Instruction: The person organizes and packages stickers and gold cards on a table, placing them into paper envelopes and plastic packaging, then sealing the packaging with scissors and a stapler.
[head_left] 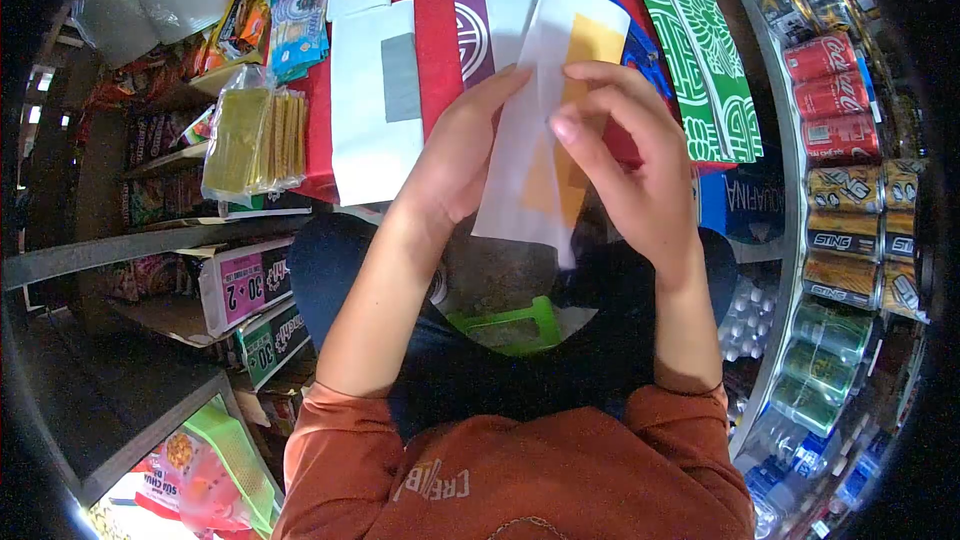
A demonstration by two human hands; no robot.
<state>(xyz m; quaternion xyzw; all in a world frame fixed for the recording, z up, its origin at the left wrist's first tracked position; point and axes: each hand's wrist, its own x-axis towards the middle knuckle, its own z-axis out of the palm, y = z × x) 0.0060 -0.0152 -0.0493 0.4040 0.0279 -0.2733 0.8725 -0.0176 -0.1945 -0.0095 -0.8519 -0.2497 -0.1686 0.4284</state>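
Note:
Thin white paper sheets point(515, 160), one with a yellow-orange rectangle point(597, 45), are held up over the near edge of a red surface point(430, 70). My left hand point(465, 145) grips their left side, its thumb and fingers around the edge. On the right, my right hand point(635, 145) has its fingers curved and apart beside the sheets; whether the fingertips touch the paper is unclear. White paper with a grey rectangle point(402, 78) lies left of my hands. A clear bag of gold-coloured sheets point(240, 135) sits farther left.
Purple patterned paper point(470, 35) and green patterned paper point(700, 70) lie on the red surface. Blue packets point(298, 30) are at its left. Shelves of drink cans point(840, 200) stand at right. Boxes point(245, 285) stand at left, and a green plastic object point(540, 320) is below.

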